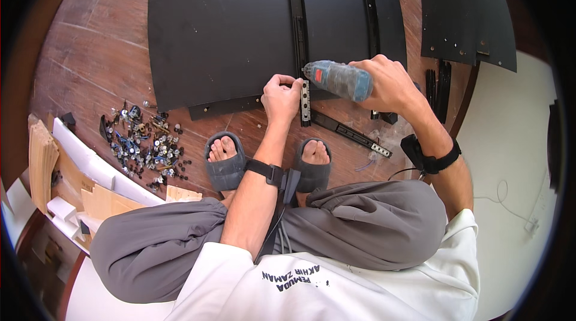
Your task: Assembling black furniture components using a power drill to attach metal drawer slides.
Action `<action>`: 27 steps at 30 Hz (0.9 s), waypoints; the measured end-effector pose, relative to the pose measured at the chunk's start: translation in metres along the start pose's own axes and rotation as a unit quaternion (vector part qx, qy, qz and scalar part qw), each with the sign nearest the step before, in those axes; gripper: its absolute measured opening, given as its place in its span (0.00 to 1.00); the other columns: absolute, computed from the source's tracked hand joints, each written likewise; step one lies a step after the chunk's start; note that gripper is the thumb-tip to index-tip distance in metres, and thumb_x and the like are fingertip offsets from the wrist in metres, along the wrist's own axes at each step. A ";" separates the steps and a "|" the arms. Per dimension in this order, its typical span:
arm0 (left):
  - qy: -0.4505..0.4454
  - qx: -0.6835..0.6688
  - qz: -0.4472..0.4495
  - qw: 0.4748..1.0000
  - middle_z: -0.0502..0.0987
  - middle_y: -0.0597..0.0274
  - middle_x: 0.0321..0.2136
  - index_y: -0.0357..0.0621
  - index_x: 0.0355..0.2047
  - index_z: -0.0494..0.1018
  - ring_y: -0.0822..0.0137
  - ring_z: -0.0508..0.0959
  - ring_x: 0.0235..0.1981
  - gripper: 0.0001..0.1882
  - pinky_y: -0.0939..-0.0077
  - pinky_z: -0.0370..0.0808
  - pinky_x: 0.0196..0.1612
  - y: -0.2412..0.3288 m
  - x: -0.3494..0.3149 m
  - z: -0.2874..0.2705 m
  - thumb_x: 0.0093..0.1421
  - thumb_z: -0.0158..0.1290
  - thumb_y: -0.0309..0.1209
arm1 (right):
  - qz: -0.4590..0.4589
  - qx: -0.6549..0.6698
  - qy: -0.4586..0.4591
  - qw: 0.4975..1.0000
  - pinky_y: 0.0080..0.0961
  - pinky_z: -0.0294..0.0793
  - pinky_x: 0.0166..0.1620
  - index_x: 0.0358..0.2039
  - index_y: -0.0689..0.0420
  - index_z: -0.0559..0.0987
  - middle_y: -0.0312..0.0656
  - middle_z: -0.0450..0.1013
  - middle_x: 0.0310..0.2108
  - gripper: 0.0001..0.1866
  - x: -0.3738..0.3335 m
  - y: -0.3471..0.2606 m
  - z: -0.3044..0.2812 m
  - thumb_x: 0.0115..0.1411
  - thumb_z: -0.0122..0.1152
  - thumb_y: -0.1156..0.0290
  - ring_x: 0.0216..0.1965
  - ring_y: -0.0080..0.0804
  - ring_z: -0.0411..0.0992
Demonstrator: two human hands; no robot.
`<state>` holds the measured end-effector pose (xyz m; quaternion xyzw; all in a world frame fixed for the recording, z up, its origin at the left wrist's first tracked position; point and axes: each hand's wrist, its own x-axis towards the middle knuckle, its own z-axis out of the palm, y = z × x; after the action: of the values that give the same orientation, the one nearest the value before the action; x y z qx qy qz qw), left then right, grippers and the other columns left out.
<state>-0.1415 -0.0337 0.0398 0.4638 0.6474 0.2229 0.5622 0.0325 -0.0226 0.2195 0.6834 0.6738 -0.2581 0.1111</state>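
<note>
My right hand (pixel 387 84) is wrapped around a blue cordless drill (pixel 343 81), held on its side with the nose pointing left. The drill's tip is over a black drawer slide (pixel 298 27) that runs along a black panel (pixel 222 36) on the floor. My left hand (pixel 282 100) is closed in a pinch at the slide's near part, just beside the drill tip. What the fingertips hold there, if anything, is too small to make out. The slide's near end, with a silver perforated strip (pixel 305 96), sticks out past the panel's edge.
A second slide (pixel 371 21) lies on the panel's right side, and a loose slide (pixel 354 133) rests on the floor. Scattered screws and fittings (pixel 144 141) form a pile at left. Cardboard pieces (pixel 111 201) lie lower left; another black panel (pixel 462 9) is at upper right.
</note>
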 end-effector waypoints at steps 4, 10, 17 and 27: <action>-0.026 -0.084 -0.068 0.994 0.77 0.63 0.19 0.39 0.32 0.76 0.67 0.78 0.21 0.15 0.73 0.75 0.30 0.005 0.004 -0.017 0.54 0.60 0.39 | -0.069 0.014 0.081 0.994 0.33 0.72 0.44 0.40 0.59 0.81 0.44 0.78 0.34 0.24 -0.017 0.003 -0.020 0.40 0.71 0.67 0.39 0.38 0.73; -0.160 -0.552 -0.195 0.795 0.75 0.49 0.40 0.31 0.46 0.68 0.54 0.77 0.43 0.15 0.59 0.78 0.51 0.026 -0.004 -0.057 0.59 0.41 0.17 | 0.037 0.480 0.086 0.872 0.23 0.73 0.32 0.37 0.63 0.79 0.39 0.76 0.26 0.12 -0.064 0.014 0.034 0.51 0.64 0.75 0.25 0.23 0.72; -0.236 -0.553 -0.130 0.788 0.72 0.41 0.50 0.29 0.50 0.66 0.51 0.74 0.53 0.15 0.59 0.74 0.57 0.042 -0.018 -0.055 0.62 0.43 0.17 | 0.142 0.720 0.009 0.679 0.20 0.70 0.27 0.35 0.65 0.77 0.36 0.71 0.18 0.10 -0.101 0.015 0.083 0.52 0.58 0.73 0.20 0.24 0.70; -0.230 -0.407 -0.170 0.867 0.74 0.43 0.50 0.29 0.50 0.68 0.55 0.77 0.51 0.16 0.65 0.78 0.53 0.037 -0.037 -0.035 0.65 0.48 0.27 | 0.154 0.757 0.012 0.635 0.23 0.73 0.26 0.38 0.64 0.75 0.42 0.73 0.27 0.13 -0.123 0.020 0.115 0.51 0.59 0.75 0.20 0.26 0.71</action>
<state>-0.1634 -0.0397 0.0980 0.1146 0.4202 0.2543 0.8635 0.0339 -0.1879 0.1804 0.6252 0.1287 -0.6486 -0.4145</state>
